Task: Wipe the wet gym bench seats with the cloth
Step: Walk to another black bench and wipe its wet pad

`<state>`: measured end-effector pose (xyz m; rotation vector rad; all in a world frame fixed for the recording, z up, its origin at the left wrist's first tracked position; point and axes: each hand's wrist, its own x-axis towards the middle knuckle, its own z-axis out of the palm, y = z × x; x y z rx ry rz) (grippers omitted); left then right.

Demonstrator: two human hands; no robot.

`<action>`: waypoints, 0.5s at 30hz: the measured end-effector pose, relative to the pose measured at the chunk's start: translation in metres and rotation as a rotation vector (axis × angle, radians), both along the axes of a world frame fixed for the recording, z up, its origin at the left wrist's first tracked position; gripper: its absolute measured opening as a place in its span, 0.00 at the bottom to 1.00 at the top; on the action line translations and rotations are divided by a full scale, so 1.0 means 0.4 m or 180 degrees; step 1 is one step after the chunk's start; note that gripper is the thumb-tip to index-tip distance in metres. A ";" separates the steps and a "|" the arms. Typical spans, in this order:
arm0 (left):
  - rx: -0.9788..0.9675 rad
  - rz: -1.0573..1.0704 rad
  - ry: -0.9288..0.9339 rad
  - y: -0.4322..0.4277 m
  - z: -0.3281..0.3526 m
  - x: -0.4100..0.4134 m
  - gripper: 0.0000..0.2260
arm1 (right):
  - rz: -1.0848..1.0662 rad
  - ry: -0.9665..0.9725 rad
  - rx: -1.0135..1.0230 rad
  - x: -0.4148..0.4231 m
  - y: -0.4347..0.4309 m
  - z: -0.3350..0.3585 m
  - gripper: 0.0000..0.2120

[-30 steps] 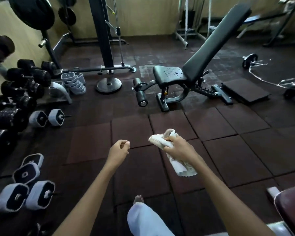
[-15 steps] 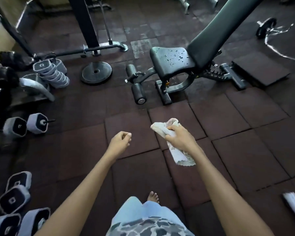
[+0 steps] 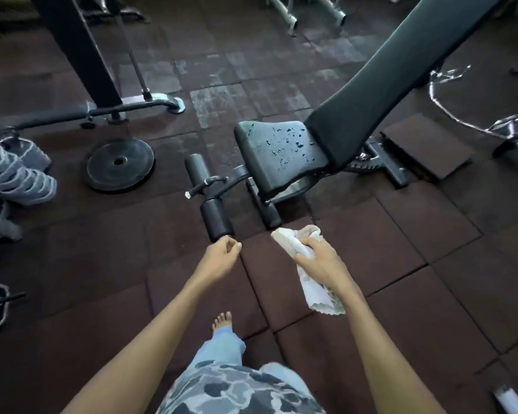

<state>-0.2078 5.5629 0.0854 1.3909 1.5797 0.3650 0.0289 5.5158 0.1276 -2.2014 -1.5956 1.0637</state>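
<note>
A black adjustable bench stands ahead of me. Its seat pad (image 3: 277, 150) is dotted with water drops and its backrest (image 3: 401, 70) slopes up to the right. My right hand (image 3: 320, 259) grips a crumpled white cloth (image 3: 304, 264) that hangs below the wrist, a short way in front of the bench's foot. My left hand (image 3: 223, 255) is loosely curled with nothing in it, just below the black foam leg roller (image 3: 214, 218).
A weight plate (image 3: 119, 163) lies flat on the rubber floor tiles at left, next to a stack of grey-edged plates (image 3: 15, 171) and a black machine column (image 3: 78, 55). A curl bar (image 3: 473, 121) lies at right. My bare foot (image 3: 222, 319) is forward.
I have stepped closer to the bench, which now looms larger and nearer. Both hands keep their pose, the cloth still in the right.
</note>
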 end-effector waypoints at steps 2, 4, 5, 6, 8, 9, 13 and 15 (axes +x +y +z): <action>-0.0064 -0.0151 0.0058 0.113 0.017 0.019 0.12 | -0.0126 0.0097 0.0080 0.005 0.101 0.019 0.15; -0.0165 -0.0253 0.0122 0.216 0.016 0.037 0.13 | -0.0223 0.0158 0.0113 0.016 0.193 0.020 0.21; -0.0200 -0.0299 0.0143 0.267 0.011 0.046 0.13 | -0.0260 0.0146 0.0129 0.026 0.238 0.014 0.23; -0.0219 -0.0336 0.0167 0.316 0.003 0.057 0.13 | -0.0293 0.0116 0.0115 0.039 0.284 0.003 0.25; -0.0259 -0.0409 0.0259 0.416 -0.024 0.081 0.12 | -0.0329 0.0122 0.0030 0.071 0.378 -0.029 0.27; -0.0254 -0.0456 0.0333 0.466 -0.035 0.096 0.12 | -0.0324 0.0117 -0.0024 0.087 0.426 -0.049 0.28; -0.0271 -0.0430 0.0506 0.650 -0.102 0.166 0.11 | -0.0219 0.0153 -0.0237 0.150 0.626 -0.153 0.31; -0.0343 -0.0379 0.0573 0.733 -0.150 0.204 0.12 | -0.0195 0.0142 -0.0322 0.181 0.720 -0.211 0.29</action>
